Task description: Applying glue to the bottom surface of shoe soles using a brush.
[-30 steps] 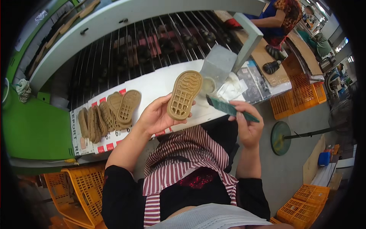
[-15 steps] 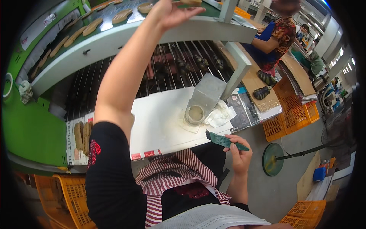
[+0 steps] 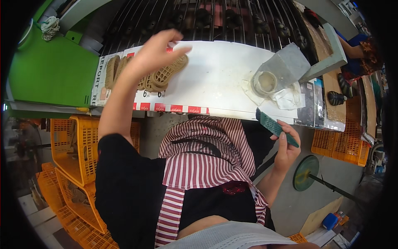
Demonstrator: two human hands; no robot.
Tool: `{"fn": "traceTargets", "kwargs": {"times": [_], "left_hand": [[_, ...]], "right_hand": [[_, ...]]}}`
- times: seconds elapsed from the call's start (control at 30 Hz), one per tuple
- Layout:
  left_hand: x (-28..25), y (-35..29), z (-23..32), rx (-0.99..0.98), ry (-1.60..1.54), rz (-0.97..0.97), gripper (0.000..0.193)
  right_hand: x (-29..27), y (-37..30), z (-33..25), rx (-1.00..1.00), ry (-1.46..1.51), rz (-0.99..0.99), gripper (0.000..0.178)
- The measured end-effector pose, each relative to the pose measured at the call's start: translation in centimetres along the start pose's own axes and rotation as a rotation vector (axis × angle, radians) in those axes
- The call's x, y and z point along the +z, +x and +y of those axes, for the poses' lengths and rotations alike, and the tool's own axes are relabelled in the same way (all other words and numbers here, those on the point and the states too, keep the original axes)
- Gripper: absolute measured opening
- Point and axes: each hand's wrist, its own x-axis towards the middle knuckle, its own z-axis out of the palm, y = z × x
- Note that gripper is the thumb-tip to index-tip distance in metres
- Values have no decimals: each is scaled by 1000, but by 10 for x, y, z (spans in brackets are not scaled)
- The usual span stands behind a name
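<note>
Reading this off the head feed. I have the left hand [image 3: 154, 53] over the back-left part of the white board [image 3: 215, 79], thumb and fingers apart, nothing visible between them. Nearest thing to that grip: the tan shoe sole [image 3: 171, 70] at the right end of a row, lying on the board just on the near side of the thumb, waffle-grid face up. Can't tell from this angle whether hand and sole touch. The other soles [image 3: 112, 71] run left from there, partly hidden by my forearm.

Right hand [image 3: 286, 145] is clamped on the green brush [image 3: 271, 125], fingers and thumb around the rear of its handle. Dark bristle end points away and left, near the board's front edge; contact with it not readable. The brush is well apart from the soles.

Beyond the brush, on the board: round clear cup [image 3: 263, 84], crumpled white cloth [image 3: 290, 99] just to its right.
</note>
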Motion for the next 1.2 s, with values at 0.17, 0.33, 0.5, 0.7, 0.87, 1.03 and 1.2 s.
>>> {"fn": "traceTargets", "kwargs": {"times": [0.17, 0.33, 0.5, 0.7, 0.87, 1.03, 1.2], "left_hand": [[44, -59, -25, -73, 541, -65, 64], [45, -60, -36, -100, 517, 42, 67], [40, -62, -30, -214, 439, 20, 69], [41, -63, -35, -243, 205, 70, 54], [39, -66, -39, -230, -113, 93, 38], [49, -72, -47, -356, -1684, -42, 31], [73, -68, -33, -303, -2307, -464, 48]], "right_hand": [[12, -5, 3, 65, 16, -22, 17], [23, 6, 0, 66, -21, 14, 18], [27, 34, 0, 16, -21, 112, 19], [28, 70, 24, -72, -315, 196, 18], [38, 82, 35, -112, -713, 95, 25], [41, 82, 36, -38, -738, 114, 27], [47, 82, 15, -28, -782, 144, 28]]}}
